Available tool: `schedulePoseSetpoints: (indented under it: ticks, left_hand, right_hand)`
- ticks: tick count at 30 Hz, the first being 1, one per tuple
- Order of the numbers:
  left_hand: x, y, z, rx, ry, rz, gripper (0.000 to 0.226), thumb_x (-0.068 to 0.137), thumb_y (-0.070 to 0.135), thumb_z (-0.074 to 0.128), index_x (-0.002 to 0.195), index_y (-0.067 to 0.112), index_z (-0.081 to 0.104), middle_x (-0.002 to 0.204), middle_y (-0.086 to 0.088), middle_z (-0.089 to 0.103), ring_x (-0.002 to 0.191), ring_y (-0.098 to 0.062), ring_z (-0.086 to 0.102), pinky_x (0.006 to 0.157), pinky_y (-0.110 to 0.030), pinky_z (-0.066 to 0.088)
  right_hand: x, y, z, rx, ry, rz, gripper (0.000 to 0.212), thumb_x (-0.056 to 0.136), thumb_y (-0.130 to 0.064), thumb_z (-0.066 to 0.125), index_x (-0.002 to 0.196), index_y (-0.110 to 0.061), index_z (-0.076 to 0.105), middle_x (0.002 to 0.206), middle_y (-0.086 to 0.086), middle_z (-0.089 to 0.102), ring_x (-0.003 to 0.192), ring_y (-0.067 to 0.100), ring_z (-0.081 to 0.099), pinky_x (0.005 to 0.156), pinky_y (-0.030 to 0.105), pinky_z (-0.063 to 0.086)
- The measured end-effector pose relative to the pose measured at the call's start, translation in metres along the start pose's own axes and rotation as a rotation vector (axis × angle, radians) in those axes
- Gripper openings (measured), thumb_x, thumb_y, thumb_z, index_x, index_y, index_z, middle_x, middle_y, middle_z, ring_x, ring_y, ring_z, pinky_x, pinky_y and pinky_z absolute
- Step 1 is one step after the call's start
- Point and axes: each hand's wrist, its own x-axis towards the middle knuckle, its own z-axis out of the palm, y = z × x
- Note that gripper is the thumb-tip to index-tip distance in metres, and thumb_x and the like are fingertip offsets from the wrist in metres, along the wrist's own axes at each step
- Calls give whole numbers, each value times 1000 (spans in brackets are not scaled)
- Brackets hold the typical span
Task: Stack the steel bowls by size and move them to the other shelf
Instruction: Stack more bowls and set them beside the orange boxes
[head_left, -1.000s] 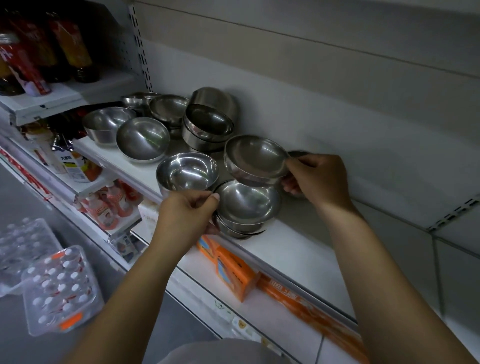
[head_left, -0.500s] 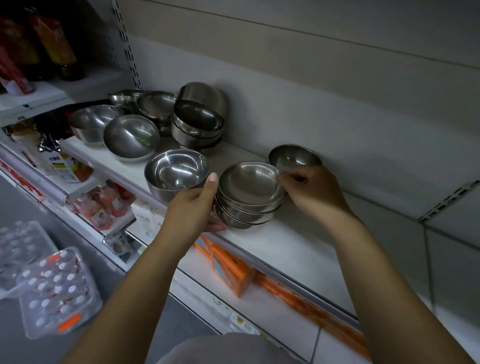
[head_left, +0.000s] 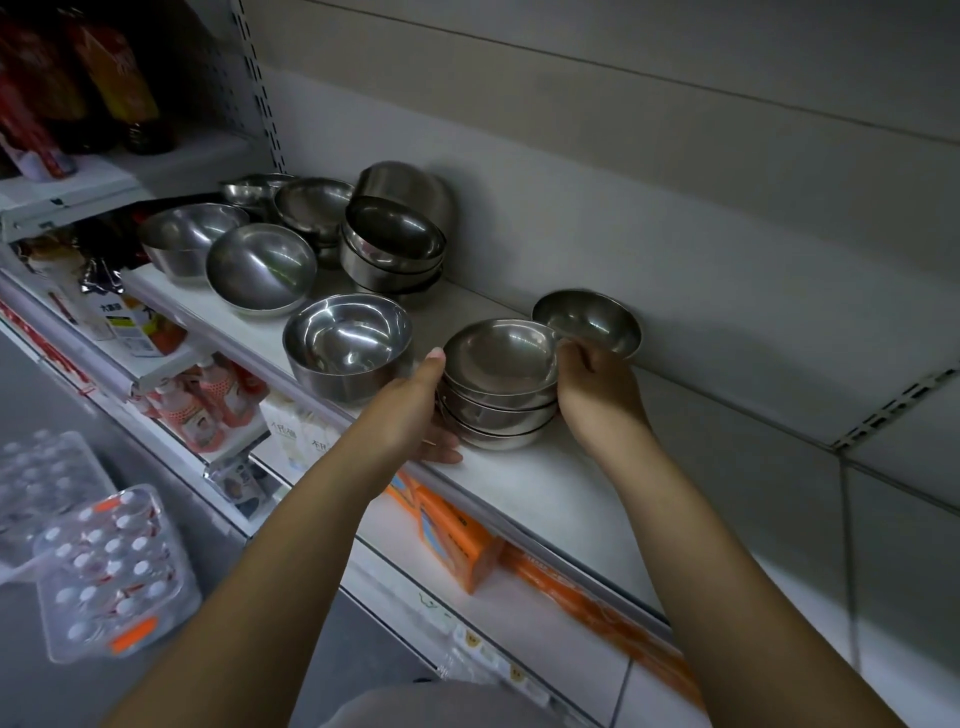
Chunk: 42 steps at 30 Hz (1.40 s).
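Both hands on it: left hand (head_left: 410, 415) cupped against one side of the small nested stack (head_left: 498, 384), right hand (head_left: 597, 395) clamped to the other, stack squeezed between them on the white shelf (head_left: 519, 483). Just behind the stack, one lone small bowl (head_left: 587, 322) tipped against the back wall. Left of the stack, a deep bowl (head_left: 348, 345), then a shallow wide bowl (head_left: 262, 270), a taller stack (head_left: 392, 249) and more loose bowls beyond. Judging by that: sorting only partly done, nothing moved across yet.
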Motion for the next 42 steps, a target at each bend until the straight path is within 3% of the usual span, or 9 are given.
schedulePoseSetpoints:
  ticks: [5, 10, 15, 21, 26, 29, 33, 38, 42]
  left_hand:
    - [-10, -2, 2, -44, 29, 55, 51, 103, 58, 48, 110, 10, 66, 83, -18, 76, 71, -29, 79, 83, -42, 65]
    - [-25, 12, -10, -94, 61, 206, 35, 106, 46, 52, 95, 17, 70, 77, -12, 74, 67, -20, 76, 75, -36, 66]
    - [-30, 39, -31, -144, 36, 274, 37, 106, 41, 53, 92, 12, 71, 74, -13, 74, 74, -25, 77, 64, -26, 63]
    - [-20, 70, -93, -85, 61, 402, 42, 107, 41, 51, 80, 16, 71, 60, -10, 71, 66, -28, 74, 63, -27, 64]
    - [12, 90, -170, 72, 173, 457, 50, 107, 50, 45, 72, 23, 68, 59, 14, 70, 61, 3, 65, 62, -18, 50]
    - [32, 100, -206, 58, 182, 445, 38, 108, 51, 40, 87, 29, 62, 92, 22, 70, 97, 2, 63, 78, -13, 43]
    - [71, 103, -246, 181, 199, 441, 42, 107, 56, 37, 125, 31, 66, 154, -7, 50, 145, -28, 41, 121, -44, 29]
    - [116, 86, -274, 194, 89, 393, 60, 102, 68, 35, 150, 36, 51, 167, 0, 35, 157, -25, 22, 127, -55, 19]
    - [132, 74, -279, 216, 24, 441, 61, 106, 58, 37, 160, 30, 36, 171, 3, 22, 159, -16, 12, 118, -29, 9]
  right_hand:
    - [-9, -1, 17, 253, -68, 58, 38, 103, -45, 52, 139, -32, 53, 112, -11, 60, 103, 14, 58, 84, 26, 41]
    - [-10, -10, 20, 466, -82, 37, 19, 100, -39, 62, 110, -50, 51, 92, -37, 51, 74, -21, 49, 61, 1, 39]
    - [1, -46, 33, 643, -69, 61, 24, 88, -45, 72, 111, -41, 67, 109, -16, 74, 103, 4, 69, 95, 30, 55]
    - [13, -101, 74, 706, -59, -27, 39, 76, -51, 72, 114, -44, 65, 111, -11, 77, 107, 13, 72, 98, 42, 57]
    - [23, -149, 147, 760, -106, 71, 62, 64, -57, 75, 119, -28, 69, 107, -3, 80, 104, 19, 75, 102, 47, 55]
    - [37, -172, 192, 755, -141, 105, 73, 63, -57, 76, 125, -20, 70, 112, -2, 79, 109, 20, 74, 108, 48, 51]
    - [53, -191, 239, 718, -100, 134, 85, 57, -64, 74, 130, -21, 67, 118, -3, 77, 114, 19, 70, 110, 48, 49]
    - [62, -196, 278, 685, -6, 220, 82, 64, -62, 73, 135, -23, 61, 120, -5, 75, 112, 15, 69, 102, 37, 51]
    - [64, -192, 295, 630, 89, 273, 57, 89, -51, 67, 136, -21, 58, 124, -3, 71, 113, 14, 65, 91, 33, 48]
